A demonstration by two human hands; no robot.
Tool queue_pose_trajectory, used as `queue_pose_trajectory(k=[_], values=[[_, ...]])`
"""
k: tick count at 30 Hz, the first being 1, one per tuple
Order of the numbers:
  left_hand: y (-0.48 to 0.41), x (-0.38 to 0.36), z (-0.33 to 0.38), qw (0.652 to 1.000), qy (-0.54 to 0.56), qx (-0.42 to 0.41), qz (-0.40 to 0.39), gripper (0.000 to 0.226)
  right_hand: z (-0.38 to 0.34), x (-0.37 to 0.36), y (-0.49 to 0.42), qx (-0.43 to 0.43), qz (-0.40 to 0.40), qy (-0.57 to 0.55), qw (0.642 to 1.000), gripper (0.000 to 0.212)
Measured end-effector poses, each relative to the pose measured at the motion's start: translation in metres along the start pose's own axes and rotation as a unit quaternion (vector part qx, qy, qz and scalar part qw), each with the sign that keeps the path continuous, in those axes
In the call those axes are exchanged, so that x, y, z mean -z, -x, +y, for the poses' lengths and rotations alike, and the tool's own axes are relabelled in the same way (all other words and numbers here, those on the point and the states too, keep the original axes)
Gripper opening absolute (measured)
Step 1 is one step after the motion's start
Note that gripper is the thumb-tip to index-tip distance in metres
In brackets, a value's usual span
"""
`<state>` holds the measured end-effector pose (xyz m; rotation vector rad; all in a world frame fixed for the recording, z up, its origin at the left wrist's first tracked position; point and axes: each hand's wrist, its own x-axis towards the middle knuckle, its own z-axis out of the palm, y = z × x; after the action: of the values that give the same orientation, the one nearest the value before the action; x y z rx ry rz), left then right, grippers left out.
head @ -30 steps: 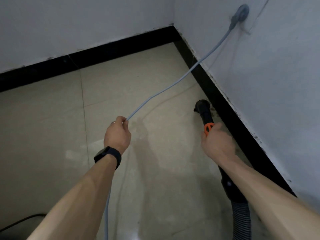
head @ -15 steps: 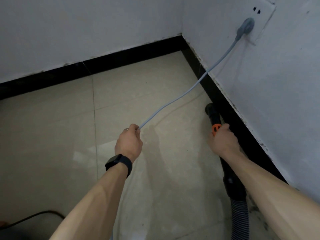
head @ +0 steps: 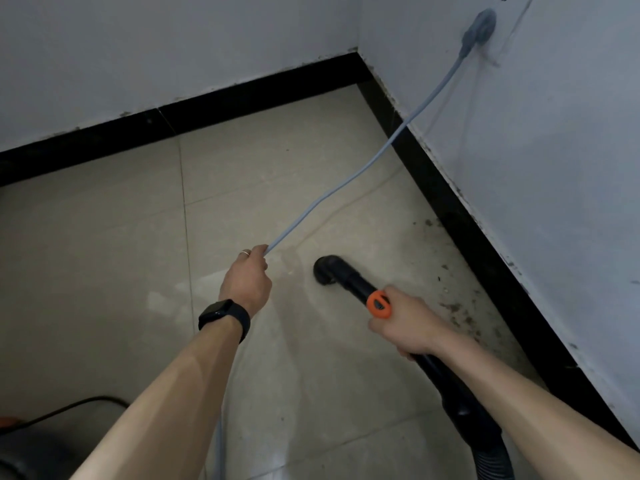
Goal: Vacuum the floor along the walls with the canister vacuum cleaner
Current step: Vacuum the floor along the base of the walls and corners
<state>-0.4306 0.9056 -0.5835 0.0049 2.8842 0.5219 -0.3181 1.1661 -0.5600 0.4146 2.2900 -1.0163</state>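
A: So, right hand (head: 408, 323) wrapped round the wand (head: 349, 282), left hand (head: 247, 278) pinching the cord (head: 346, 188) up, nozzle (head: 325, 270) down at the floor (head: 104, 271), away from the wall (head: 554, 168).
B: Yep, I'd steer it onto that grit (head: 457, 311) beside the baseboard (head: 485, 258).

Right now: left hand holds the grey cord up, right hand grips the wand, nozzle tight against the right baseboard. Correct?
No. The head view shows the nozzle out on the tile, apart from the baseboard, debris between them. Left hand on the cord and right hand on the wand are right.
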Motion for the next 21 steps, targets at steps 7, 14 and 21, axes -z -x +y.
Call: queue_pose_trajectory(k=[7, 14, 21], values=[[0.01, -0.001, 0.001, 1.0, -0.023, -0.012, -0.018, 0.054, 0.0, -0.003, -0.001, -0.005, 0.097, 0.118, 0.988, 0.034], [0.011, 0.008, 0.006, 0.999, -0.042, -0.007, -0.009, 0.051, 0.015, 0.057, -0.039, -0.094, 0.189, -0.012, 0.977, 0.041], [0.017, 0.005, 0.008, 0.998, -0.05, -0.011, -0.024, 0.053, -0.004, 0.032, -0.038, -0.041, 0.144, -0.024, 0.988, 0.028]])
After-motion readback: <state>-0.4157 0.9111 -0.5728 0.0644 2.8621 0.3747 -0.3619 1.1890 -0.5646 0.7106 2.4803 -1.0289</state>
